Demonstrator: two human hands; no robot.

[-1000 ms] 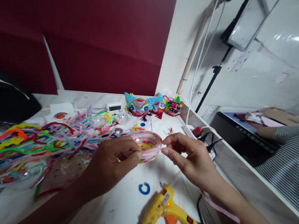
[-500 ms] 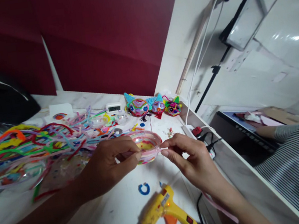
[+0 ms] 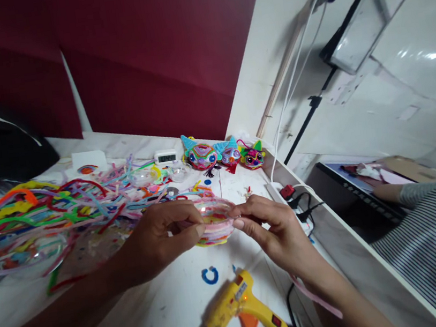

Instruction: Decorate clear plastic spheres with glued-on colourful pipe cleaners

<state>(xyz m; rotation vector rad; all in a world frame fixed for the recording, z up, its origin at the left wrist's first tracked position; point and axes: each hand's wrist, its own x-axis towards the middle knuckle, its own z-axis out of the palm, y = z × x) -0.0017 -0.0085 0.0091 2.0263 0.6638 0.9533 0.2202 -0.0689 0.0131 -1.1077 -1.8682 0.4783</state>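
A clear round bowl-shaped piece, wrapped in pink, red and yellow pipe cleaner, is held above the table between both hands. My left hand pinches its left rim between thumb and fingers. At the right rim, my right hand pinches a pink pipe cleaner, whose loose end trails below the wrist. A yellow glue gun lies below the hands, nozzle toward the lower left, with its small light lit. Just above it is a blue curled piece.
Pipe cleaners heap across the left. Three decorated animal heads stand at the back beside a small clock. A power strip with cables runs along the right edge. A person in a striped sleeve is at the right.
The wrapped piece has tipped, showing more of its striped side and less of its inside. My right hand has shifted slightly left, and the pink tail has moved with it.
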